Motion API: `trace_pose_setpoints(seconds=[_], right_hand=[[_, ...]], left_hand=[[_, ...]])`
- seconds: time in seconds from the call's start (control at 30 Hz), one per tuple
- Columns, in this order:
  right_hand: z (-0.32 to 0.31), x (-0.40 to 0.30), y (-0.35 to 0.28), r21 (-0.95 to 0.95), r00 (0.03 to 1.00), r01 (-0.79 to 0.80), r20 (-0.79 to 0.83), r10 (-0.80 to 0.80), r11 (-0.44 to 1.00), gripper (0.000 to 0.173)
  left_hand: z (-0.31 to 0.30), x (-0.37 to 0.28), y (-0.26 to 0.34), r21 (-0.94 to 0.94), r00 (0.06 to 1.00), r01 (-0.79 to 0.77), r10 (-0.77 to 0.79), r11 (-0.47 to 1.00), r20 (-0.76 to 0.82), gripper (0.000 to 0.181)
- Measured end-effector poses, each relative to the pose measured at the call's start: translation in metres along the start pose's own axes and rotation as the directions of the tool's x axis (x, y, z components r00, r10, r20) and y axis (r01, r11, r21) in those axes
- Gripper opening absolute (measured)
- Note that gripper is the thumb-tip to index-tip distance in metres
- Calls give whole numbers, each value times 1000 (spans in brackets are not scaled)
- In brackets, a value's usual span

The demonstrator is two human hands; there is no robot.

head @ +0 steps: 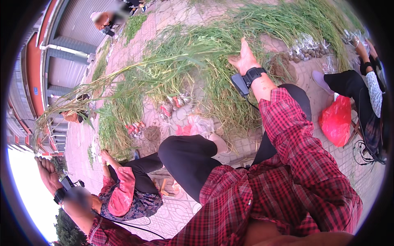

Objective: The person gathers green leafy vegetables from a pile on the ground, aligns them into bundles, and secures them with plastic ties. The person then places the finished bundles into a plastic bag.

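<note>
My left hand [48, 173] is raised at the far left, its fingers closed around one end of a bundle of long green grass stalks [126, 67]. The stalks arch across the view towards the large grass pile on the paving. My right hand [243, 59] reaches out over the grass pile [221, 83], fingers spread and apart; whether its fingertips touch the stalks cannot be told. Both wrists wear a black strap with a small device. My bent knees, in dark trousers, lie below the pile.
A seated person in a red-sleeved top [123, 193] handles grass at the lower left. Another sits at the right by a red plastic bag [336, 121]. Bagged root bundles [307, 49], soil heaps [152, 133] and clear plastic [201, 124] lie about. Shuttered buildings [80, 27] stand behind, with more people.
</note>
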State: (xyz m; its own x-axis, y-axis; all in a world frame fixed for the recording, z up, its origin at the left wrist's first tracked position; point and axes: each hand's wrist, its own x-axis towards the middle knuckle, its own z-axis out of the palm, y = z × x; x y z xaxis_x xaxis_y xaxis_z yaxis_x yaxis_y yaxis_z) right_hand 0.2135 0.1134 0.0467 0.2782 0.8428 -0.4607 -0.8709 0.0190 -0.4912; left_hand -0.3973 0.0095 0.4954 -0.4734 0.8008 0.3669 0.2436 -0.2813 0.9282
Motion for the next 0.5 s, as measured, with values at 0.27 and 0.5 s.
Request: trace_pose_setpoints(seconds=[0.27, 0.5], right_hand=[[-6, -17, 92, -479, 957, -141, 158, 243, 866, 9], [42, -86, 47, -551, 835, 66, 487, 256, 832, 21]], left_hand=[[224, 63, -25, 204, 861, 135, -216, 970, 460, 29], [401, 59, 0, -283, 835, -262, 364, 923, 413, 45]])
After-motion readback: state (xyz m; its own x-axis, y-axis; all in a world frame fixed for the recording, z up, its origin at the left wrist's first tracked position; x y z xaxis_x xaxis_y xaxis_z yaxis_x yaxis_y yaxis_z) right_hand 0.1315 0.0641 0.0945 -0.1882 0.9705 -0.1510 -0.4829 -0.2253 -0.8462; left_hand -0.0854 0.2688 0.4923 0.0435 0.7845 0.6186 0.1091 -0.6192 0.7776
